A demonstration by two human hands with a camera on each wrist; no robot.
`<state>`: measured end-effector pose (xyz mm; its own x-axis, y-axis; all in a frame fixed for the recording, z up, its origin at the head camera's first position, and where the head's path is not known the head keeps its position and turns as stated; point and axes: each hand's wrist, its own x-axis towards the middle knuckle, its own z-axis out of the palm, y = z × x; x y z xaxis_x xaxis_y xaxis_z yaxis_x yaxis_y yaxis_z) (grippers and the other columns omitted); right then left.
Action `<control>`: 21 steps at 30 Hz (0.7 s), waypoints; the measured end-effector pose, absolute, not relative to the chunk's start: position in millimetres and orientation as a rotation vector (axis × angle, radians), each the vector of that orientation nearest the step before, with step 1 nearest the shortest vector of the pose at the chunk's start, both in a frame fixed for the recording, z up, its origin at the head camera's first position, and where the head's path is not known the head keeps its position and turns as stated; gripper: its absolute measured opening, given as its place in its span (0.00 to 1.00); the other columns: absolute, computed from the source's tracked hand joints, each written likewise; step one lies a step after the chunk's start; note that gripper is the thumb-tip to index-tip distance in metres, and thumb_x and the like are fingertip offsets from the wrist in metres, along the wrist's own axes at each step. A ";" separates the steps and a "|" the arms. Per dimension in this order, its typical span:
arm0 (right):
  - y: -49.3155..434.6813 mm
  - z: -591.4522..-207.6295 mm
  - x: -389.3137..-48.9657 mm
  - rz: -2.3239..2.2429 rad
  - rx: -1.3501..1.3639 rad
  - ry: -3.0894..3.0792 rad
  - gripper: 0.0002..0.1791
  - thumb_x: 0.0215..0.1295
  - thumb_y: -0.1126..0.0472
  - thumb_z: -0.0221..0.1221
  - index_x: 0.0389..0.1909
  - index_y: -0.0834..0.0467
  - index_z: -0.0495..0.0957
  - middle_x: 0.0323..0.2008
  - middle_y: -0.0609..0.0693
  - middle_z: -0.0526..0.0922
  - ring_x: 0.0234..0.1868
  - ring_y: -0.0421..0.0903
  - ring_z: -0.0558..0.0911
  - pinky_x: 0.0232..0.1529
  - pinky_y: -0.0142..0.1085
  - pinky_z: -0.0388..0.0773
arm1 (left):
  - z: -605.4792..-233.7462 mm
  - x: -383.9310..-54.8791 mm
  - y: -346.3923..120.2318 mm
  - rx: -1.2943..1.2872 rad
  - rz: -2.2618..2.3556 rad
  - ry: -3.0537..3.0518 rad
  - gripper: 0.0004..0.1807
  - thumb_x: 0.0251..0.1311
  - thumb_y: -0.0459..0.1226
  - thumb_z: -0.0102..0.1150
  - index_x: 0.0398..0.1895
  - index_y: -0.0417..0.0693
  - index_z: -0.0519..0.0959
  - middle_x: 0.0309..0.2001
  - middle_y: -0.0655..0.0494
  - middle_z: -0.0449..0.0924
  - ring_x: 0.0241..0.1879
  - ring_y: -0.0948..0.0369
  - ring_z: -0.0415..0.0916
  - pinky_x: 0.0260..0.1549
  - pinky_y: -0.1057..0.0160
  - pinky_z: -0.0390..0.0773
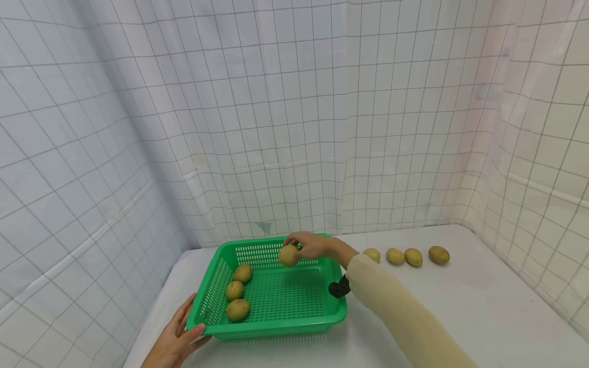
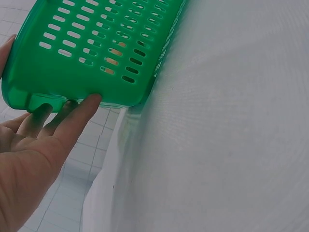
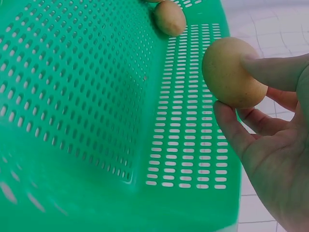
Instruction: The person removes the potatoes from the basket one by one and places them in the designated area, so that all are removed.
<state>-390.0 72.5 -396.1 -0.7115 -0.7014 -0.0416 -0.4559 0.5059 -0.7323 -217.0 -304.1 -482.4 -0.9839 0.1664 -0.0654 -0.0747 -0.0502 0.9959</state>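
A green plastic basket [image 1: 276,324] with slotted walls stands on the white table. Along its left side, three potatoes [image 1: 238,310] lie in a row on the basket floor. My right hand [image 1: 314,245] pinches another potato [image 3: 231,72] between thumb and fingers, held above the basket floor near the back wall. At the basket's front left corner is my left hand [image 1: 174,341], its thumb over the rim and its fingers against the outside. In the left wrist view those fingers [image 2: 77,118] reach under the rim along the green wall.
Several potatoes [image 1: 413,257] lie in a row on the white table [image 1: 460,306], right of the basket. One of them is partly behind the right sleeve [image 1: 391,301]. White gridded curtains [image 1: 285,128] hang behind and on both sides.
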 end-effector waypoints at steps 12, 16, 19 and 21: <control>89.0 -386.5 -390.2 -1.058 -0.959 2.401 0.23 0.73 0.65 0.63 0.66 0.60 0.72 0.56 0.54 0.77 0.57 0.54 0.77 0.54 0.47 0.79 | -480.6 -217.2 -305.5 0.139 2.154 2.042 0.49 0.76 0.30 0.54 0.84 0.47 0.29 0.82 0.38 0.27 0.70 0.42 0.58 0.59 0.37 0.74; 95.0 -386.6 -388.7 -1.069 -0.937 2.401 0.23 0.73 0.67 0.63 0.66 0.60 0.72 0.56 0.55 0.77 0.57 0.54 0.78 0.54 0.47 0.79 | -481.0 -217.3 -305.4 0.122 2.160 2.036 0.49 0.76 0.30 0.54 0.84 0.47 0.30 0.82 0.38 0.27 0.69 0.45 0.60 0.59 0.37 0.75; 99.3 -387.5 -388.5 -1.069 -0.929 2.403 0.23 0.73 0.67 0.63 0.66 0.60 0.72 0.56 0.55 0.77 0.57 0.54 0.78 0.54 0.47 0.80 | -481.4 -217.2 -305.5 0.117 2.155 2.041 0.49 0.76 0.30 0.54 0.84 0.47 0.30 0.82 0.38 0.27 0.71 0.42 0.57 0.58 0.36 0.75; 102.5 -388.5 -388.5 -1.072 -0.923 2.403 0.23 0.73 0.67 0.63 0.66 0.61 0.72 0.56 0.56 0.77 0.56 0.54 0.78 0.54 0.48 0.80 | -481.7 -217.2 -305.1 0.114 2.154 2.042 0.49 0.76 0.30 0.54 0.84 0.47 0.29 0.82 0.38 0.27 0.71 0.40 0.54 0.58 0.36 0.74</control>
<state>-388.5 102.5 -388.5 -0.7258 -0.6860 -0.0512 -0.4202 0.5011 -0.7566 -217.2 -305.1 -481.7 -0.9824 0.1761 -0.0617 -0.0710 -0.0471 0.9964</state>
